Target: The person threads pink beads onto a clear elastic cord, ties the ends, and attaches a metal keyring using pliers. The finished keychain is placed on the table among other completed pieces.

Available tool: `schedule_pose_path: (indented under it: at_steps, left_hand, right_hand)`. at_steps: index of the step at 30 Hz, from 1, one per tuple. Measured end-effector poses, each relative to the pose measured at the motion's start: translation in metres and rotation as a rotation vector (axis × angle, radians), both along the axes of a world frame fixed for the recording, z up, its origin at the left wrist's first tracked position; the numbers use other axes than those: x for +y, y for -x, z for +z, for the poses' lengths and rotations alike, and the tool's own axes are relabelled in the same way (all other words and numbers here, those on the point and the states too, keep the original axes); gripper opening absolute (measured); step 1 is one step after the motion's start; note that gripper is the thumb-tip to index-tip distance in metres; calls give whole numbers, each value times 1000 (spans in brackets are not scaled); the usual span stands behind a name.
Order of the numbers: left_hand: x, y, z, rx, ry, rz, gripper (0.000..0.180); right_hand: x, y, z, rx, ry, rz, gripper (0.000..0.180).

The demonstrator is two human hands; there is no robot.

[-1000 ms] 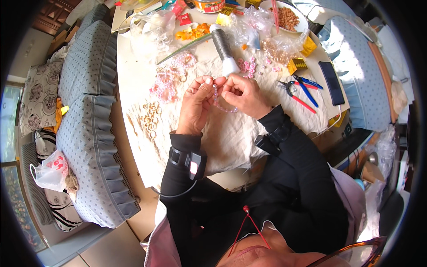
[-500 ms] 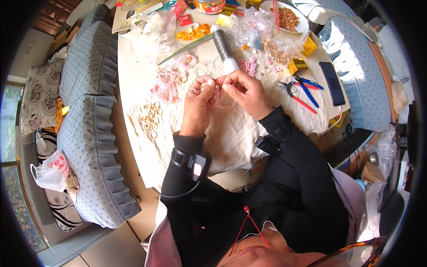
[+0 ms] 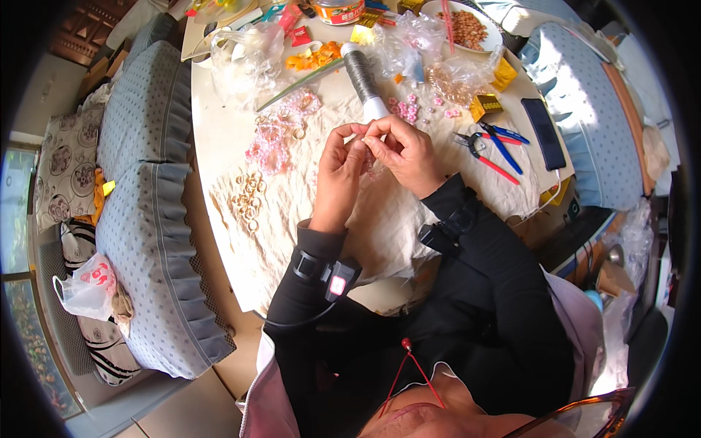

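My left hand (image 3: 339, 175) and my right hand (image 3: 405, 150) meet over the cloth, fingertips pinched together. A strand of small pink beads (image 3: 371, 169) hangs between them, mostly hidden by the fingers; its ends cannot be made out. Just beyond my fingertips lies a spool of dark grey thread or wire (image 3: 361, 79) with a white end. Left of my hands are a heap of pink beaded loops (image 3: 272, 150) and a cluster of gold-coloured rings (image 3: 250, 197). Loose pink beads (image 3: 404, 109) lie past my right hand.
Blue-and-red pliers (image 3: 500, 150) and a dark phone (image 3: 544, 133) with a white cable lie on the right. Clear plastic bags (image 3: 250, 62), orange peel (image 3: 314, 57), a tin (image 3: 339, 10) and a plate of nuts (image 3: 496, 38) crowd the table's far side. A patterned sofa (image 3: 150, 212) stands left.
My left hand has turned and moved slightly right, closer to the right hand. The hanging bead strand, an open loop before, is now mostly covered by my fingers.
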State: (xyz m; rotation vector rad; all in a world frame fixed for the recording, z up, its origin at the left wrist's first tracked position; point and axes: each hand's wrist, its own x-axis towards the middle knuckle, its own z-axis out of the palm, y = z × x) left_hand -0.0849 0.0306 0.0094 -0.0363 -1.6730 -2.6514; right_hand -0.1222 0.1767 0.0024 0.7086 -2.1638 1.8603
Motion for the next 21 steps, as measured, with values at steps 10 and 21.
schedule_pose_path:
  at_steps: [10,21]
  left_hand:
    - [-15,0,0,-163,66,-17,21]
    - [-25,4,-6,-142,-412,-188,28]
  right_hand:
    - [4,0,3,-53,56,-18,11]
    - [9,-5,8,-190,63,136,9]
